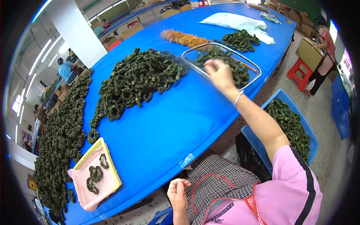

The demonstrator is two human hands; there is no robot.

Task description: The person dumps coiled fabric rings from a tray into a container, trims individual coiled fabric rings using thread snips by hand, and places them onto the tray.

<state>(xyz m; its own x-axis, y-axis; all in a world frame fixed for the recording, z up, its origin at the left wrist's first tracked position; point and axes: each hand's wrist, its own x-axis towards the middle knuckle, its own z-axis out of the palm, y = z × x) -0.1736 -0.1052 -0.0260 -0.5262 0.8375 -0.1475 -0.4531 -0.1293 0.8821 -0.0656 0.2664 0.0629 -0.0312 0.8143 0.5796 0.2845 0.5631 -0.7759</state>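
Note:
My right hand (219,73) is over the near left edge of a wire basket (258,75), its fingers curled together; whether they hold anything is too small to tell. Dark green scrunchie-like rings (240,73) lie in the basket, with an orange stick across them. My left hand (179,189) is in front of the checked apron beside the table edge, fingers curled and thumb against them, any held item not visible. A large pile of green rings (140,77) lies on the blue table (161,131). A yellow tray (114,168) with pink lining holds several rings.
A long heap of rings (62,138) runs along the table's left side. Beyond the basket lie an orange fluffy strip (183,37) and a white plastic bag (234,21). A blue crate (313,140) of rings stands at the right. People work in the background.

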